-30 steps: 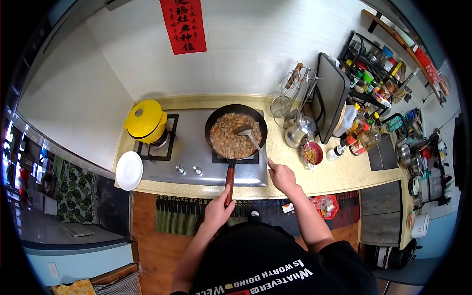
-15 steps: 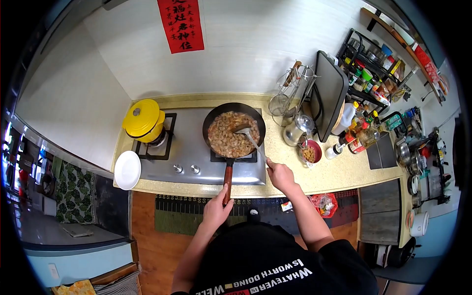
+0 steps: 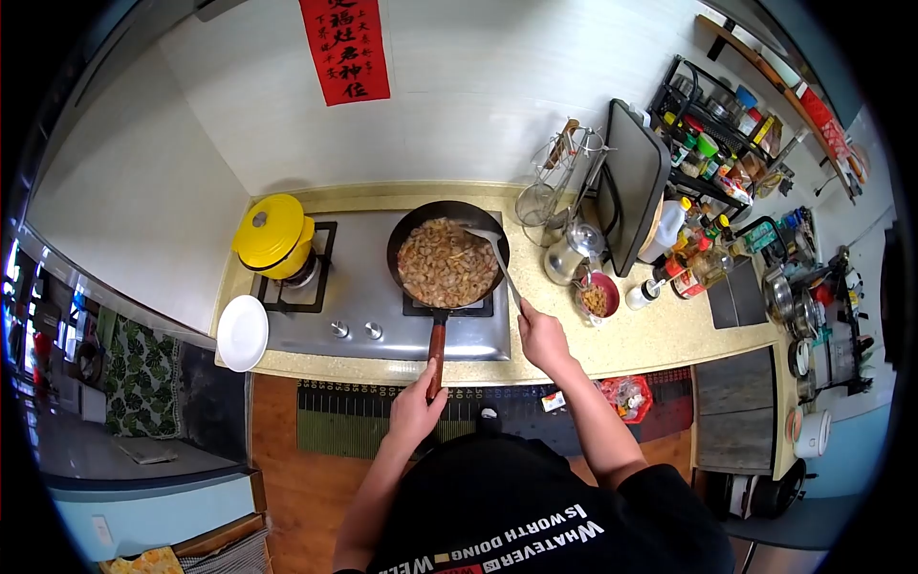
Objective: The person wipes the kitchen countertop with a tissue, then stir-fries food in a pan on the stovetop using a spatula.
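Note:
My left hand [image 3: 418, 409] is closed round the end of the brown handle of a dark frying pan [image 3: 401, 235], which sits on the right burner. Brownish chopped food [image 3: 445, 266] in sauce fills much of the pan; its exact kind is unclear. In my right hand [image 3: 543, 341] is the handle of a metal spatula [image 3: 504, 261]. Its head rests at the upper right of the food, near the pan's rim, partly covered by shadow or food.
A yellow lidded pot [image 3: 274, 236] stands on the left burner, with a white plate [image 3: 243, 333] at the counter's left edge. Right of the stove are a metal pitcher [image 3: 572, 256], a red bowl [image 3: 599, 298], a utensil rack [image 3: 562, 182], a cutting board [image 3: 639, 182] and several bottles.
The spatula's head has moved from the middle right of the food up and right toward the pan's rim. My left hand keeps its hold on the handle. The whole view has shifted slightly.

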Available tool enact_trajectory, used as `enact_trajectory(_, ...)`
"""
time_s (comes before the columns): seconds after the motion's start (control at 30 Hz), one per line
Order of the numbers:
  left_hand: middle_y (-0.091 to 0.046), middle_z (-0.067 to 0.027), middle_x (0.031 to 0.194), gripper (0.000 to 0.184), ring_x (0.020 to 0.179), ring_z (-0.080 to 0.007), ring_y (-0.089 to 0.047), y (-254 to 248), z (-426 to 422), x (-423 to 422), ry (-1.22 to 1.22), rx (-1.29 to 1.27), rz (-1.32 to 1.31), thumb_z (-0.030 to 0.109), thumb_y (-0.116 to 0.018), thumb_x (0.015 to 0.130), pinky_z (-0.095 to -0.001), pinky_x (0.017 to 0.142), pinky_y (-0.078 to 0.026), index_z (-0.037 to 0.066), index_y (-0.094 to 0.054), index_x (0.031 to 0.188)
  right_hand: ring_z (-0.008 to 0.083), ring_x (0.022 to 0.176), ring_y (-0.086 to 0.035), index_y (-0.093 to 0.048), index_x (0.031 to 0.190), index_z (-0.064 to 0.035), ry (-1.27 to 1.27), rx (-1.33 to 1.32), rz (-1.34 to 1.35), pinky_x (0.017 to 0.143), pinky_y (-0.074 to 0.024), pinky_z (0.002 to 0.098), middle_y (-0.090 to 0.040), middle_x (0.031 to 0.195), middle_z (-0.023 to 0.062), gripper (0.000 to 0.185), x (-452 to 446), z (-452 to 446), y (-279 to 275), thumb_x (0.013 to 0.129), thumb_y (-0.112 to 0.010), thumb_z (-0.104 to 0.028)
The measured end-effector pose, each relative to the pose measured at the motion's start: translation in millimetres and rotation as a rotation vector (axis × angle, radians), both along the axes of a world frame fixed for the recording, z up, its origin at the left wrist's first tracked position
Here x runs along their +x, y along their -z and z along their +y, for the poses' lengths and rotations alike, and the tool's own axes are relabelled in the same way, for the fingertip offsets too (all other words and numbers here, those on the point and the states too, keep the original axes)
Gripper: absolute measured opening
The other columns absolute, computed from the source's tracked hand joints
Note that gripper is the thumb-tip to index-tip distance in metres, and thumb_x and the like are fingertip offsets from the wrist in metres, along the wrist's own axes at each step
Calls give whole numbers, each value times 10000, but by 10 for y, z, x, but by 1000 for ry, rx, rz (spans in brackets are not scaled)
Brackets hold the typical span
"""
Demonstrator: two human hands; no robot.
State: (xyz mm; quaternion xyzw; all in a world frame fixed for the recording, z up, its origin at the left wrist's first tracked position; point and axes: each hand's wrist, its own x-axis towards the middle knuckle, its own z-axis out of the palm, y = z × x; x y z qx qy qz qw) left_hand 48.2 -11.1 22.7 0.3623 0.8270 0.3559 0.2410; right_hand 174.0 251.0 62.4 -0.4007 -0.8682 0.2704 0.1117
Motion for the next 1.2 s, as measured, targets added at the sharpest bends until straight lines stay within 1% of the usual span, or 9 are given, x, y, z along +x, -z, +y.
enact_trajectory(0.1,-726,-239,1065,671,954,-408,-718,16,-12,-3,2,1,-1,297,-710,948,-461,831,-571,148,-481,1561,384,947,-752,-623,1397,1,-51,-321,246,859,-573,402,-702,1038,344,417,-55,121,380,1018,-623,-173)
enact_trajectory(0.2,-725,-242,1074,669,959,-411,-717,43,-4,-8,9,13,6,300,-708,950,-461,835,-570,148,-481,1561,325,986,-762,-596,1423,9,-48,-503,284,872,-559,346,-702,1090,341,442,-62,202,519,1021,-639,-168)
enact_trajectory(0.4,-724,-239,1059,669,951,-415,-715,10,-16,-6,12,0,-10,304,-708,950,-461,835,-567,152,-482,1561,425,814,-715,-680,1327,-22,-128,87,20,750,-576,482,-729,898,261,372,-122,111,6,1014,-573,-191)
enact_trajectory(0.53,-721,-232,1029,678,937,-415,-715,-9,-15,-22,23,-15,-10,307,-710,949,-464,827,-565,157,-474,1567,421,806,-714,-649,1366,-51,-217,144,-192,726,-570,532,-737,870,222,405,-258,193,111,996,-532,-163)
enact_trajectory(0.7,-720,-224,1008,697,925,-409,-715,-10,-18,-38,28,-33,-5,322,-709,948,-465,819,-565,169,-454,1579,393,810,-731,-627,1386,-52,-262,261,-343,704,-579,520,-739,848,205,420,-66,22,-424,990,-499,-111)
enact_trajectory(0.8,-721,-224,1011,702,926,-410,-715,0,-18,-25,33,-28,9,329,-705,950,-470,819,-565,174,-446,1583,384,801,-735,-624,1380,-49,-329,261,-419,694,-585,506,-740,846,204,416,-61,56,-216,993,-479,-95)
enact_trajectory(0.93,-723,-220,1008,699,923,-412,-715,8,-10,-36,42,-28,29,331,-699,952,-476,819,-565,181,-443,1585,407,716,-704,-708,1207,-29,-298,314,-304,635,-553,531,-712,766,202,309,-81,58,-216,1050,-477,-160)
enact_trajectory(1.07,-723,-218,1005,694,920,-411,-715,24,-14,-31,29,-24,38,336,-701,950,-477,824,-566,197,-452,1582,392,748,-724,-693,1231,-35,-319,300,-349,651,-565,520,-728,796,192,315,148,-12,-689,1052,-461,-149)
enact_trajectory(1.2,-721,-219,988,691,915,-411,-716,-21,1,-20,23,-42,27,340,-702,948,-478,819,-567,207,-456,1580,390,752,-726,-703,1224,-42,-340,269,-440,648,-562,518,-731,800,192,320,115,78,-420,1066,-448,-154)
